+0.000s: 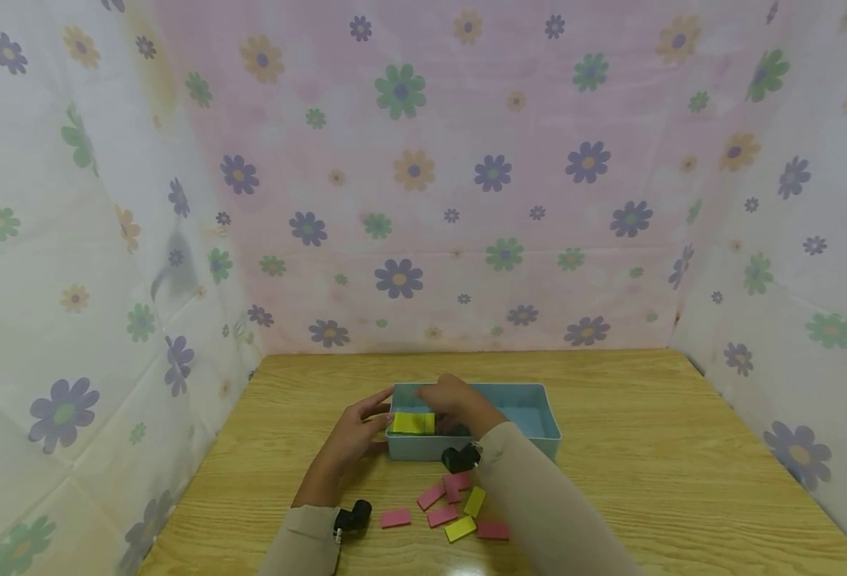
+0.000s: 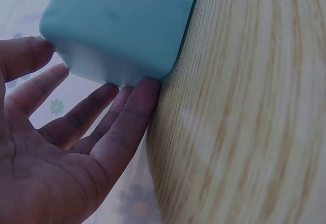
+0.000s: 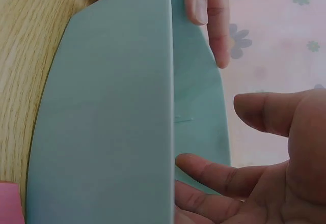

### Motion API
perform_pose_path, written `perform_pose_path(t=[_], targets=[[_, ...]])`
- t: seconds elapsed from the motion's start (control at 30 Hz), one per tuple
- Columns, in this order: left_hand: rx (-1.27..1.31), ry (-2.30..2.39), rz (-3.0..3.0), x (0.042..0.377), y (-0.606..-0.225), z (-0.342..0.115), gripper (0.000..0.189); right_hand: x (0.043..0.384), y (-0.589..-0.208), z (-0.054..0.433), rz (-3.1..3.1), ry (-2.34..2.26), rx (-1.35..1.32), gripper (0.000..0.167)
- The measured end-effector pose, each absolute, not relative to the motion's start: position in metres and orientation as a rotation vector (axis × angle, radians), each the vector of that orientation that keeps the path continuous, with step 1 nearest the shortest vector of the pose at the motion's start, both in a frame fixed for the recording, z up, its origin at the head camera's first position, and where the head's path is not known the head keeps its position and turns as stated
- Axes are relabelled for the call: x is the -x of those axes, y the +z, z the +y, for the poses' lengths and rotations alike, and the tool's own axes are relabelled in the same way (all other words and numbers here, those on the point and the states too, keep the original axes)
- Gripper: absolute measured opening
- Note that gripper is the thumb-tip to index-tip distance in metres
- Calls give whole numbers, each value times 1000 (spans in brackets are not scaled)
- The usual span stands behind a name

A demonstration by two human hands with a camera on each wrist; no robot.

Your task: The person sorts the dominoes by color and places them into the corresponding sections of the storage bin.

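Observation:
A light blue plastic bin (image 1: 481, 450) stands on the wooden table. My left hand (image 1: 358, 428) rests against its left end; in the left wrist view its fairly straight fingers (image 2: 130, 114) touch the end wall, and the thumb lies by the rim. Yellow rectangular pieces (image 1: 413, 423) sit inside the bin's left part, close to the left thumb. My right hand (image 1: 459, 400) reaches over the near wall into the bin. In the right wrist view its thumb and fingers are spread, with nothing seen between them; the lower fingertips are hidden behind the wall.
Several pink pieces (image 1: 396, 518) and two yellow pieces (image 1: 461, 529) lie scattered on the table (image 1: 632, 448) in front of the bin. Flower-patterned cloth (image 1: 437, 240) hangs behind and at both sides. A small black device (image 1: 353, 517) is worn at each wrist.

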State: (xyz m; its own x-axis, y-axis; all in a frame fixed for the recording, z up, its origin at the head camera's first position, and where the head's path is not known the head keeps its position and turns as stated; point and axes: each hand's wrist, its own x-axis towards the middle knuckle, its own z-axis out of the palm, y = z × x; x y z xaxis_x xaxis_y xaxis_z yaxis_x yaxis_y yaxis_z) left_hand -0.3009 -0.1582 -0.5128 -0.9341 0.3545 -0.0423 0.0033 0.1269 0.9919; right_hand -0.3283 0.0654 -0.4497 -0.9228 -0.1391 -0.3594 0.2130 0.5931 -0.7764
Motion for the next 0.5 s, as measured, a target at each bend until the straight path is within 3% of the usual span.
perform_pose_path(t=[0.17, 0.5], targets=[[-352, 1884, 2136, 301, -513, -157, 57, 322, -445, 66, 2409, -1284, -56, 81], [-346, 1879, 2139, 303, -513, -157, 56, 317, -442, 66, 2423, -1298, -21, 76]])
